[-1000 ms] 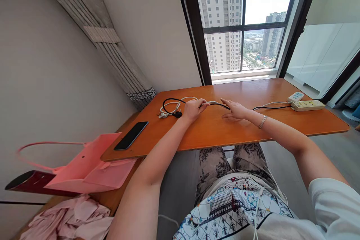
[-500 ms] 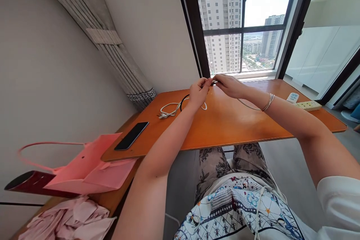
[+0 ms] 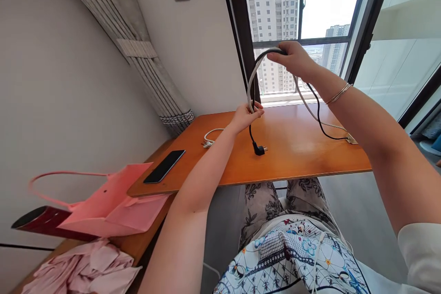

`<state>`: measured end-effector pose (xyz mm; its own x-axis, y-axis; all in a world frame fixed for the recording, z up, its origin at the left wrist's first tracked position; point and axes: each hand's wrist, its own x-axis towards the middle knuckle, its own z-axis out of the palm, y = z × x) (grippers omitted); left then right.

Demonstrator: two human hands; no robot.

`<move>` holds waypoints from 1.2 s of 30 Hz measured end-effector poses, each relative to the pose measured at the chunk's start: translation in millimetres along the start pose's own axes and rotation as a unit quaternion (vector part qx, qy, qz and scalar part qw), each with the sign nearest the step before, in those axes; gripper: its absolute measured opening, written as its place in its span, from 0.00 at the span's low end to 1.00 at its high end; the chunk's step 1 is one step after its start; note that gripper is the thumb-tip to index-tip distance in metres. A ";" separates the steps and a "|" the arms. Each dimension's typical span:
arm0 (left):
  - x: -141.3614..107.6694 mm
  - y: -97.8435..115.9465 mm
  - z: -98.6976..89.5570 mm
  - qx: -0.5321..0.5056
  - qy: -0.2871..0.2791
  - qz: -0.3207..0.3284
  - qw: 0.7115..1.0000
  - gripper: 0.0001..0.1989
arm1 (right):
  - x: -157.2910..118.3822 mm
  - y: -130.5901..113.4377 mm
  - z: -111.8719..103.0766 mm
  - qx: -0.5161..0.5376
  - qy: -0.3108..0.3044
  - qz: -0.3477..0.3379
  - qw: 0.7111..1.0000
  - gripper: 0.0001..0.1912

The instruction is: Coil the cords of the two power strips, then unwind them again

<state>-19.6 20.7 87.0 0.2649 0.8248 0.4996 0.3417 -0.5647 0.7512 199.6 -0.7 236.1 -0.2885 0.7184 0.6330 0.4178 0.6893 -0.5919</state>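
My right hand point(image 3: 292, 57), raised in front of the window, is closed on a black cable point(image 3: 319, 108) and a white cable point(image 3: 305, 102). Both arch over to my left hand point(image 3: 247, 114), whose fingers are closed round them above the orange table point(image 3: 292, 161). Below my left hand the black plug point(image 3: 259, 149) hangs at the table surface. A white plug point(image 3: 207, 144) lies on the left of the table, with its cable looping behind my left wrist. At the right, the cables run to a power strip point(image 3: 351, 138), mostly hidden by my right forearm.
A black phone point(image 3: 164, 166) lies at the table's left corner. Further left are a pink bag point(image 3: 117, 202), a dark red cylinder point(image 3: 51, 223) and crumpled pink cloth point(image 3: 82, 271). A gathered curtain point(image 3: 151, 69) hangs beside the window.
My right hand has risen, lifting the cables into an arch. My left hand has dropped slightly in view. The black plug now shows below it, and the power strip has shifted left.
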 end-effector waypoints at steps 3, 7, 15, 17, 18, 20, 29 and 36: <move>-0.1 -9.7 11.1 -0.046 0.010 0.001 0.999 0.13 | 9.3 -28.1 -10.6 0.044 0.079 0.034 0.995 0.20; -4.4 -19.3 29.6 -0.068 0.004 0.008 0.998 0.14 | 19.7 -55.6 -15.8 0.072 0.120 0.052 0.989 0.19; -24.1 -39.4 60.5 -0.130 -0.112 -0.049 0.984 0.22 | 37.9 -92.7 -23.2 0.073 0.160 0.087 0.980 0.25; -29.1 -41.2 69.1 -0.149 -0.138 -0.050 0.978 0.24 | 42.3 -94.7 -21.3 0.022 0.144 0.041 0.989 0.27; -31.8 -41.6 73.5 -0.153 -0.150 -0.051 0.975 0.24 | 44.1 -94.6 -19.4 -0.006 0.133 0.007 0.991 0.28; -37.7 -41.7 82.2 -0.153 -0.178 -0.054 0.971 0.25 | 46.3 -94.2 -14.9 -0.066 0.100 -0.068 0.991 0.29; -46.7 -25.2 130.5 -0.157 -0.171 -0.105 0.967 0.48 | 34.3 -119.3 1.5 -0.355 -0.025 -0.251 0.900 0.33; -34.8 2.3 162.6 -0.172 -0.131 -0.100 0.971 0.38 | 26.0 -156.5 14.4 -0.511 -0.054 -0.307 0.801 0.23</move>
<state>118.6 -13.9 1.1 0.4608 0.8556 0.2357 0.1007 -0.3143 0.9440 114.3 -88.5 337.9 -0.7593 0.3155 0.5692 0.6402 0.5189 0.5665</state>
